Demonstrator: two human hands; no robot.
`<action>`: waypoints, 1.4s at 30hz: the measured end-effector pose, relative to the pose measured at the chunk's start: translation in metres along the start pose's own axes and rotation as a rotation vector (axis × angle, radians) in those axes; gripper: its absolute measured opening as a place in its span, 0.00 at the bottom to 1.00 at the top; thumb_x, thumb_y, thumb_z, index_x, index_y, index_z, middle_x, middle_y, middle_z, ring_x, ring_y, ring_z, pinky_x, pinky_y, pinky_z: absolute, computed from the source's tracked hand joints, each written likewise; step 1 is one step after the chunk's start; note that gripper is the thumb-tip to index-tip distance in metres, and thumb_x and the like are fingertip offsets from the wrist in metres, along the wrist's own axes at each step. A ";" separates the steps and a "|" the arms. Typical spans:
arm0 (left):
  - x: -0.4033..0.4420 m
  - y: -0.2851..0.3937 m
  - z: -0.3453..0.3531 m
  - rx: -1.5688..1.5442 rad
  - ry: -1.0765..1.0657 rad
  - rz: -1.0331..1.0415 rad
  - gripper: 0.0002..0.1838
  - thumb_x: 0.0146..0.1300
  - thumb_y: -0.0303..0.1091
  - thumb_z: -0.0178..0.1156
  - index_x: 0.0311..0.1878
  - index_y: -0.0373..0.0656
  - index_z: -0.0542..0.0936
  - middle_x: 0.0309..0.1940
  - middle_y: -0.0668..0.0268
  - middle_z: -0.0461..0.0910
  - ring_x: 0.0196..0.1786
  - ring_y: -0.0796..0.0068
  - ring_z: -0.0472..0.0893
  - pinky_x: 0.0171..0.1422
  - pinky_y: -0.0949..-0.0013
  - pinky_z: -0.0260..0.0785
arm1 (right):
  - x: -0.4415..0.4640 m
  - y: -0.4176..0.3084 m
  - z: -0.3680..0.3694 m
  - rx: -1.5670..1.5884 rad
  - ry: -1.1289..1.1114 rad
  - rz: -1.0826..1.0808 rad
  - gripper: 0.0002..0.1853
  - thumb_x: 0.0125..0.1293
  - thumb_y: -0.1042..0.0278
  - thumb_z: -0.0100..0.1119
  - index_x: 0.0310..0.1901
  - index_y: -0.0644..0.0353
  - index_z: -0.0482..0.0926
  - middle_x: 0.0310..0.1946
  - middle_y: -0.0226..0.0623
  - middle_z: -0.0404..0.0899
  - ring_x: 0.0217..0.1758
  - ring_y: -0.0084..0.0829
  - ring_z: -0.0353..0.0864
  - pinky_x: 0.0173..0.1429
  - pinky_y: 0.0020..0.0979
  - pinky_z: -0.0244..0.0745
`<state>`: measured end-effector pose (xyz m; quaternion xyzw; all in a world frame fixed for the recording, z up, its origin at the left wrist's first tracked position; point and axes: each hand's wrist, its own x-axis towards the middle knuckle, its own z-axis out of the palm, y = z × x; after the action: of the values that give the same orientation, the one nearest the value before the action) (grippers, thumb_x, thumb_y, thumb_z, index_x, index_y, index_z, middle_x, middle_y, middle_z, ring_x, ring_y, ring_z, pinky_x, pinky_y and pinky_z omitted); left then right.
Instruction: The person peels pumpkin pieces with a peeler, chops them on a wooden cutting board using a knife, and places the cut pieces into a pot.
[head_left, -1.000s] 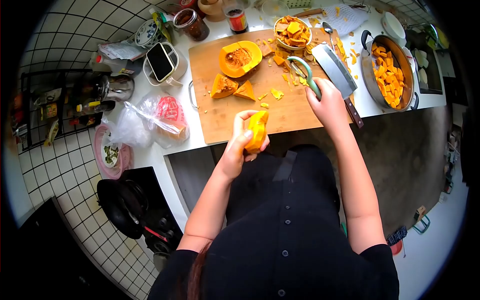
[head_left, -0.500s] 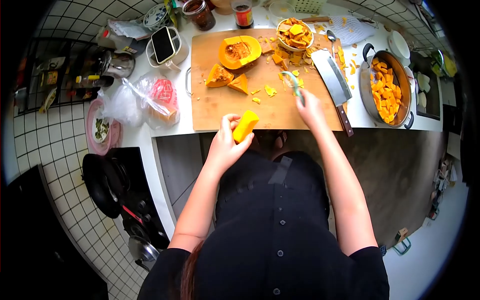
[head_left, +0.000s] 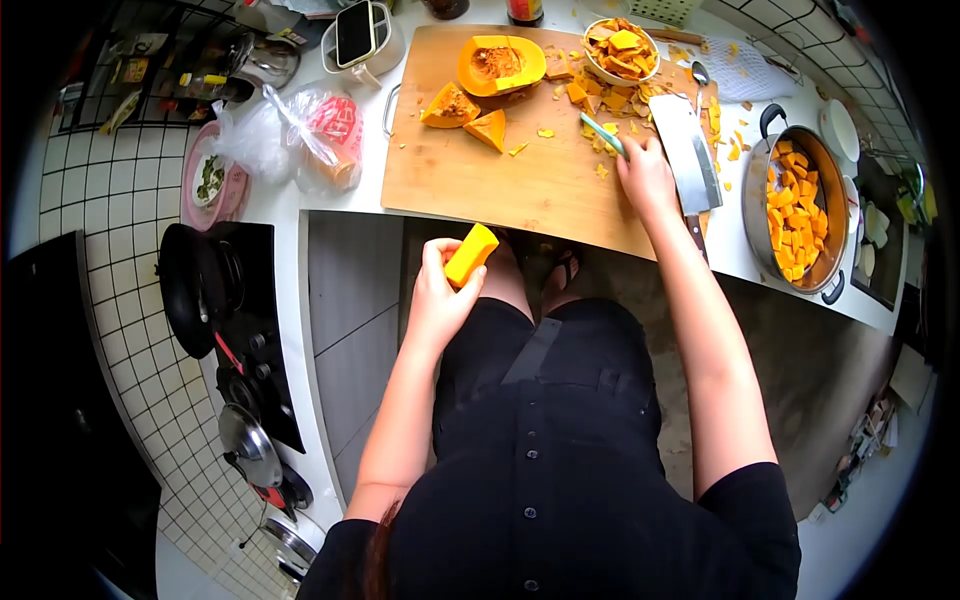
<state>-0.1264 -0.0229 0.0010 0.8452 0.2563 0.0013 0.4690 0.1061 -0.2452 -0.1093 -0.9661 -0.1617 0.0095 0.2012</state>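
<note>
My left hand [head_left: 440, 287] is closed around a peeled pumpkin piece [head_left: 471, 255], held off the near edge of the counter. Over the right part of the wooden cutting board [head_left: 560, 200], my right hand [head_left: 647, 180] grips a light green peeler [head_left: 602, 133]. Peel scraps lie around the peeler's end. A cleaver [head_left: 688, 150] rests just right of that hand. Farther back on the board are a hollowed pumpkin half [head_left: 525, 66] with seeds inside and two cut pumpkin wedges [head_left: 486, 130].
A bowl of peelings [head_left: 622, 52] stands at the board's back right. Right of the board sits a metal pot [head_left: 757, 200] of pumpkin chunks. Plastic bags [head_left: 325, 140] and a container with a phone [head_left: 357, 36] are at left, beyond the stove [head_left: 262, 330].
The view has shifted, so the counter appears higher. The peeler has come down to the board among the scraps. The pumpkin piece stays in my left hand, now farther from the board.
</note>
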 end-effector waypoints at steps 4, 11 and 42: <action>-0.011 -0.011 0.017 -0.023 -0.003 -0.062 0.22 0.57 0.32 0.65 0.52 0.40 0.67 0.45 0.56 0.75 0.48 0.65 0.77 0.53 0.65 0.70 | -0.010 -0.001 0.003 0.006 0.019 -0.053 0.20 0.59 0.66 0.60 0.55 0.53 0.75 0.42 0.46 0.70 0.50 0.45 0.75 0.51 0.44 0.73; 0.028 -0.040 0.057 -0.117 -0.017 0.026 0.23 0.54 0.31 0.66 0.49 0.37 0.67 0.44 0.50 0.76 0.48 0.58 0.78 0.52 0.62 0.71 | -0.058 0.044 -0.040 -0.151 0.263 0.127 0.28 0.54 0.66 0.63 0.57 0.63 0.69 0.54 0.54 0.66 0.61 0.53 0.65 0.65 0.47 0.62; 0.085 -0.048 0.130 -0.035 0.137 0.289 0.19 0.53 0.25 0.65 0.48 0.39 0.71 0.46 0.57 0.67 0.42 0.63 0.78 0.48 0.70 0.75 | -0.113 -0.051 -0.115 0.988 -0.496 0.645 0.19 0.73 0.45 0.43 0.30 0.50 0.60 0.15 0.25 0.57 0.11 0.18 0.55 0.14 0.23 0.53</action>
<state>-0.0419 -0.0681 -0.1304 0.8629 0.1633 0.1310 0.4599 -0.0069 -0.2807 0.0107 -0.7286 0.1188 0.3664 0.5664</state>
